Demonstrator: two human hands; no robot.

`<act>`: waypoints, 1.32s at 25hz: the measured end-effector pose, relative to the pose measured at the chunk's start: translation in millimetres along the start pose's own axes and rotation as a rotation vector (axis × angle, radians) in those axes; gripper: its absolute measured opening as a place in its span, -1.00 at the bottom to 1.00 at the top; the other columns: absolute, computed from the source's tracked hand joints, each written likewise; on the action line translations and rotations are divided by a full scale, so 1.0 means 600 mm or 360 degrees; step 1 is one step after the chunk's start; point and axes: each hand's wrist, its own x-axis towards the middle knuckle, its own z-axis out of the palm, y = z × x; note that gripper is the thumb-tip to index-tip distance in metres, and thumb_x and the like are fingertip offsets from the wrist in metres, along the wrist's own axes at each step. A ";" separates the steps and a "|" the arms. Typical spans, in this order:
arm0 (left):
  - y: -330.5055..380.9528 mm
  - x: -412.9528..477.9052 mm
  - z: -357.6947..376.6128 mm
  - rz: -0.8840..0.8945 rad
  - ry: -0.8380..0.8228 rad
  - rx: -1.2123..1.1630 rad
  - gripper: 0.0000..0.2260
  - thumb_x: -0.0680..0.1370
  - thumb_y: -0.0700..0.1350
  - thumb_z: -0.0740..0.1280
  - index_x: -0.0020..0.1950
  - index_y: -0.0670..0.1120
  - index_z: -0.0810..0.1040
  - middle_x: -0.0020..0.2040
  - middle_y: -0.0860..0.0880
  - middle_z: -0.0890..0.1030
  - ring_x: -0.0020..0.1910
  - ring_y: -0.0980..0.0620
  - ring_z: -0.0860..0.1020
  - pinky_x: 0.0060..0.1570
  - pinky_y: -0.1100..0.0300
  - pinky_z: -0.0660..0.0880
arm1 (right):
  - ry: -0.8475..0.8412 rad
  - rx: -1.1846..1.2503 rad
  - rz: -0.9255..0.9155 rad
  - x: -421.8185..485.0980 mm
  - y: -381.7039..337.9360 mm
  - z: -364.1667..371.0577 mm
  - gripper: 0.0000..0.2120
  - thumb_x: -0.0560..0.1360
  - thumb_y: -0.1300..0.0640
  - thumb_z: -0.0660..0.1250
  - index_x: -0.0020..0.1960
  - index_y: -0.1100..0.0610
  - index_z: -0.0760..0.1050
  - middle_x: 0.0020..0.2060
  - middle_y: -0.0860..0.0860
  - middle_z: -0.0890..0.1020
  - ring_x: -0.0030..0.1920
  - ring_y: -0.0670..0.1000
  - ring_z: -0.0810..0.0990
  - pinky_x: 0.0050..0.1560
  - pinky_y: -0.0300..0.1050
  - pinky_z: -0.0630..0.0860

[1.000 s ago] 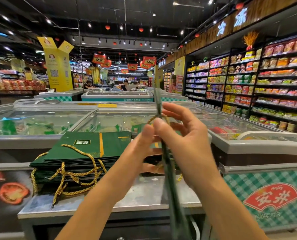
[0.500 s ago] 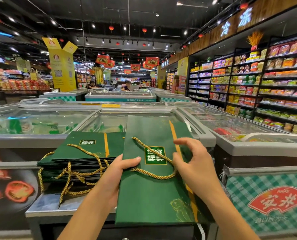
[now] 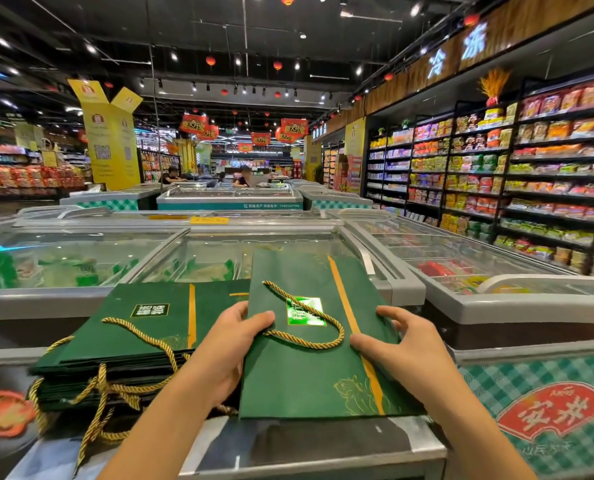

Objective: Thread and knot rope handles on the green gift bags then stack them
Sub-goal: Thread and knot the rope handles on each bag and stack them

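On my counter (image 3: 306, 445) sits a stack of green gift bags (image 3: 143, 330), rope handles (image 3: 105, 386) dangling over the front edge

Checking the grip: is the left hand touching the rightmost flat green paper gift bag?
Touching. Head view: thumb of the left hand lies on the gift bag at its left edge.
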 end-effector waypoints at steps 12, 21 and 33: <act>0.072 0.200 0.023 0.0357 -0.0139 0.1271 -0.47 0.51 -0.09 0.47 0.46 -0.03 0.44 0.42 -0.05 0.45 0.20 0.08 0.45 0.07 0.23 0.41 | -0.0064 -0.0330 -0.0007 0.243 0.004 0.013 -0.40 0.49 -0.01 0.51 0.44 0.20 0.46 0.14 0.12 0.65 -0.09 -0.06 0.56 -0.01 -0.13 0.48; 0.039 0.259 0.024 0.0328 -0.0027 0.1697 -0.62 0.55 0.00 0.35 0.36 -0.03 0.54 -0.04 0.03 0.63 -0.15 0.03 0.59 0.01 0.08 0.59 | -0.0098 -0.0930 -0.0099 0.300 0.054 0.041 -0.49 0.54 -0.11 0.35 0.35 0.21 0.54 0.29 0.13 0.62 0.27 0.14 0.59 0.25 0.14 0.57; -0.041 0.327 0.069 0.0287 -0.0289 0.2390 -0.48 0.70 0.17 -0.11 0.65 0.09 -0.07 0.65 -0.13 -0.16 0.61 -0.17 -0.20 0.56 -0.12 -0.18 | -0.0593 -0.1312 -0.0235 0.318 0.080 0.134 -0.26 0.57 -0.47 -0.13 0.66 -0.16 -0.02 0.66 0.05 -0.03 0.65 0.13 -0.09 0.61 0.18 -0.12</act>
